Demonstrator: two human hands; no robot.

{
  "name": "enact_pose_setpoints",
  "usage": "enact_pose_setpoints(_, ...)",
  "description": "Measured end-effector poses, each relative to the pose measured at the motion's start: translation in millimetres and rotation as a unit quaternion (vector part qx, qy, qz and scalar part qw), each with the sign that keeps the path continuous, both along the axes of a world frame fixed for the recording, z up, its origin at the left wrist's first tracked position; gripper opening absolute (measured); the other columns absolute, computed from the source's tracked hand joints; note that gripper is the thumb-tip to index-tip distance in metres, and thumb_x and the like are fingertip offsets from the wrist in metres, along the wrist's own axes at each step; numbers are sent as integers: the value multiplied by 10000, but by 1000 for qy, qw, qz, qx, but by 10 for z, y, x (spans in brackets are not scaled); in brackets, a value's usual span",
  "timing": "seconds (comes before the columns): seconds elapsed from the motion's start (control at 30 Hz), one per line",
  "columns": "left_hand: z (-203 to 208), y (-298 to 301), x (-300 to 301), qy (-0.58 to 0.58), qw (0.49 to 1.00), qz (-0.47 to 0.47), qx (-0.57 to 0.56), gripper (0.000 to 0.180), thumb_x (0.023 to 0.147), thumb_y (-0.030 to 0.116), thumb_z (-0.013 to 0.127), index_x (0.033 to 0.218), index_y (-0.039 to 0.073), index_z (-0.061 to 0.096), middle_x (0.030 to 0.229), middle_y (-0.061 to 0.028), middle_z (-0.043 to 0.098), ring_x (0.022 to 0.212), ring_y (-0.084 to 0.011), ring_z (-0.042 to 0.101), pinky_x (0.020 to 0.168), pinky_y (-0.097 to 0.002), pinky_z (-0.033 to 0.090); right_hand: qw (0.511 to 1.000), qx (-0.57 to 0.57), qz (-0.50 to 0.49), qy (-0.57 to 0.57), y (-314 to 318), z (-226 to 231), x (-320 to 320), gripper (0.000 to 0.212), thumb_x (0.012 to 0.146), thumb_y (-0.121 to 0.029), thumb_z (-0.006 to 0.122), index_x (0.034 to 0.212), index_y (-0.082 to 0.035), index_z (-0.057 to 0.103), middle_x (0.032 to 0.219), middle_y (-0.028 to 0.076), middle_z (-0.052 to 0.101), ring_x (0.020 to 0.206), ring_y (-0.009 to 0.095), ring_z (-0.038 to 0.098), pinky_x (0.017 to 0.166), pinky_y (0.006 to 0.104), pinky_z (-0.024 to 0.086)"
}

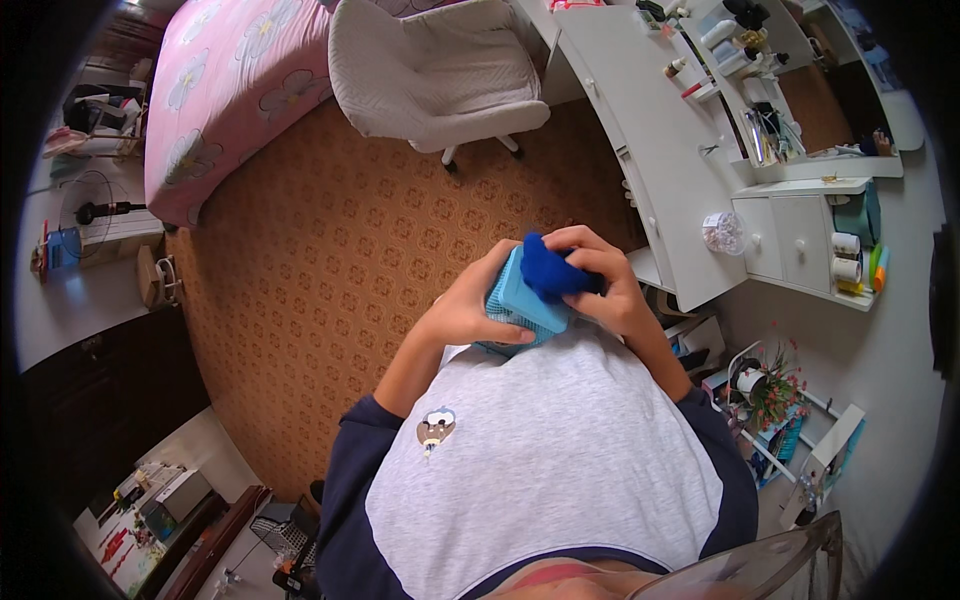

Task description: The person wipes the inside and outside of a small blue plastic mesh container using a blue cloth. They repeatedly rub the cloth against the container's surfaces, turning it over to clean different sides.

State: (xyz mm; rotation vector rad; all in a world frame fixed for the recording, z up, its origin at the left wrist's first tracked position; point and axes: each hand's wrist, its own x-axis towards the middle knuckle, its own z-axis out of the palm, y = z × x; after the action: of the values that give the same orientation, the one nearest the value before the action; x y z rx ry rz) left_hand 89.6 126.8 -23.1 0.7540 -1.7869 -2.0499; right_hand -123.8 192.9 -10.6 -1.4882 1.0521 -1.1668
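Close in front of my chest, my left hand [472,305] grips a light-blue plastic box [522,300] with slatted sides, its thumb along the near side and fingers along the far left edge. My right hand [605,275] is closed on a dark-blue cloth [548,270], bunched up against the box's top right part. The cloth covers part of the box's upper face. Fingertips of the right hand are partly hidden behind the cloth, and the box's underside is out of sight.
Ahead stands a pale padded swivel chair [440,75] beside a bed with a pink flowered cover [235,85]. A white dressing table [650,160] runs along the right, bearing a clear jar [724,233]. A potted plant [765,385] stands at lower right. Brown patterned floor [300,250] lies between.
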Motion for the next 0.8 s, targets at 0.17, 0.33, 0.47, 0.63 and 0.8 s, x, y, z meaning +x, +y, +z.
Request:
enact_pose_setpoints(0.17,-68,-26,22,-7,1000,-15,-2,815,536,287,808,1230,50,454,1098,-136,561,1047,-274,558,909,-371,423,991,-48,122,-7,-28,145,-5,245,481,-135,654,691,-53,556,1043,111,613,1118,320,516,940,461,377)
enact_pose_setpoints(0.33,-104,-45,2,5,1000,-13,2,814,528,259,809,1233,57,455,1114,-130,554,1054,-263,555,916,-357,419,988,-75,106,88,-91,175,119,374,615,-88,749,949,-82,581,1145,88,558,1138,305,486,984,442,359)
enact_pose_setpoints(0.47,-78,-67,-3,-9,1000,-19,-13,825,533,260,811,1243,52,446,1137,-125,544,1073,-268,545,931,-353,409,993,-61,47,92,-96,108,187,447,635,-102,765,1026,-86,551,1133,88,561,1126,307,507,977,433,370)
enact_pose_setpoints(0.63,-92,-91,-36,-30,999,-31,-2,876,553,271,822,1295,31,423,1181,-136,538,1100,-285,537,956,-365,405,997,18,-30,75,-128,91,214,409,704,-144,761,1050,-70,556,1103,100,575,1073,287,534,930,395,406)
enact_pose_setpoints(0.8,49,-142,-177,-62,995,-74,33,934,522,223,810,1342,27,406,1201,-121,532,1132,-262,507,984,-362,389,987,106,-100,71,-182,-18,121,341,799,-168,704,1078,-35,562,1042,111,580,976,257,577,836,342,460)
